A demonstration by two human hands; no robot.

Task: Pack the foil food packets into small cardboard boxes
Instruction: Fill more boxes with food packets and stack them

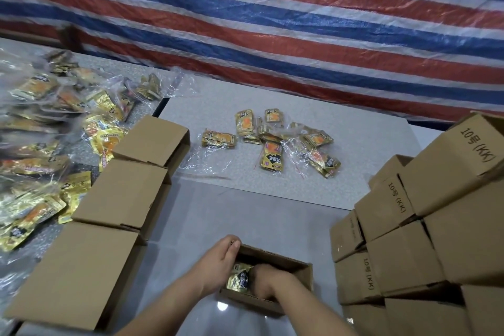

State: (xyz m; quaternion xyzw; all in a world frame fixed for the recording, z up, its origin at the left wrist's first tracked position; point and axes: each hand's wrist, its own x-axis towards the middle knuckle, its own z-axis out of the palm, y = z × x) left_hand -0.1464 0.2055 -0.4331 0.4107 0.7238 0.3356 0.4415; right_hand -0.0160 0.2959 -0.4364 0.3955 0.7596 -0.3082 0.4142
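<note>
Your right hand [263, 281] reaches into the open box [297, 271], fingers curled on a foil packet [240, 278] inside; your left hand [218, 262] grips the box's left wall.

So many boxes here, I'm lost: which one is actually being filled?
The small open box nearest the person, between the row of boxes and the stack: both hands reach inside it.

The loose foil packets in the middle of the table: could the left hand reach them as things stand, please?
Probably yes: bare table lies between the left hand and the foil packets, though it first must let go of the open box.
</note>
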